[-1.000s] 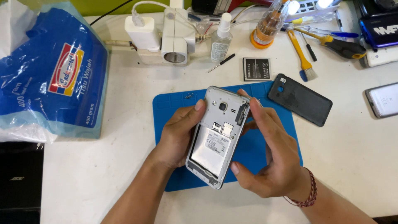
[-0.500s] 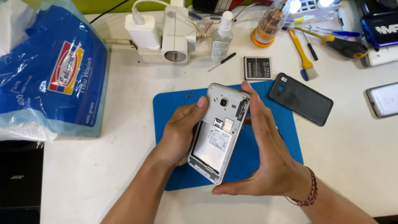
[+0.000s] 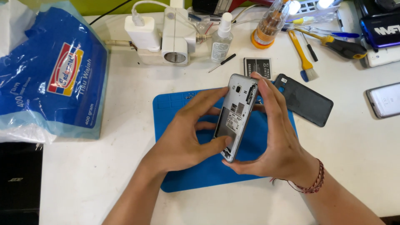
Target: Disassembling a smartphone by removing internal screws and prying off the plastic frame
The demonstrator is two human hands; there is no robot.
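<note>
I've got the opened phone (image 3: 236, 118) up off the blue mat (image 3: 175, 112), mid-frame, tilted on its edge w/ the bare back side facing left. My left hand (image 3: 183, 137) pinches it, thumb low on the frame, fingers behind. My right hand (image 3: 277, 141) is pressed flat along the other long edge, thumb under the bottom corner. To do this well, I think: keep pressure on the frame only, not on the exposed board, and hold it over the mat in case it slips. Battery (image 3: 257, 67) and dark back cover (image 3: 305, 99) lie upper right of the mat; tissue pack (image 3: 50, 75) at upper left.
</note>
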